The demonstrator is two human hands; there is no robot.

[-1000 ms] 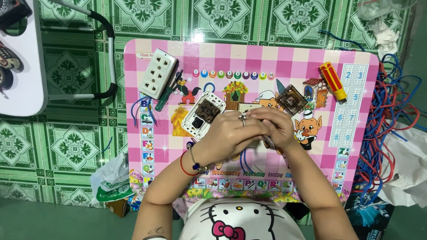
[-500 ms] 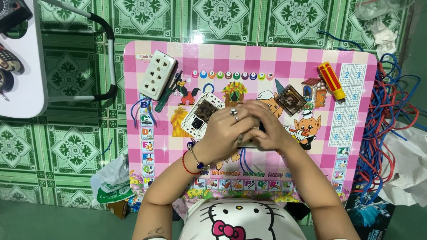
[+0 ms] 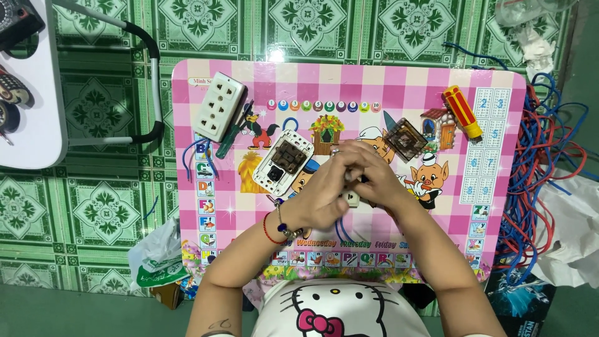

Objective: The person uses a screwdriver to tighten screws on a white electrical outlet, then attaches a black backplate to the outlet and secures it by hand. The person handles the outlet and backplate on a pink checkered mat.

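Note:
Both my hands meet over the middle of a pink checked picture table [image 3: 387, 81]. My left hand [image 3: 324, 187] and my right hand [image 3: 374, 171] are clasped together around a small white electrical part [image 3: 352, 198], which is mostly hidden by the fingers; only its lower edge shows. Thin blue wires [image 3: 340, 228] hang from under the hands. Just left of my left hand lies a white switch plate [image 3: 281, 161], back side up with dark inner parts. A brown square module [image 3: 405, 138] lies just beyond my right hand.
A white multi-socket outlet [image 3: 217, 106] and a green tool [image 3: 232, 134] lie at the table's left. A red and yellow screwdriver [image 3: 462, 112] lies at the right. Red and blue wires [image 3: 536, 181] pile on the floor to the right. A white table [image 3: 31, 125] stands far left.
My hands have drawn slightly nearer to me and closed tighter on the small white part. The things on the table have not moved.

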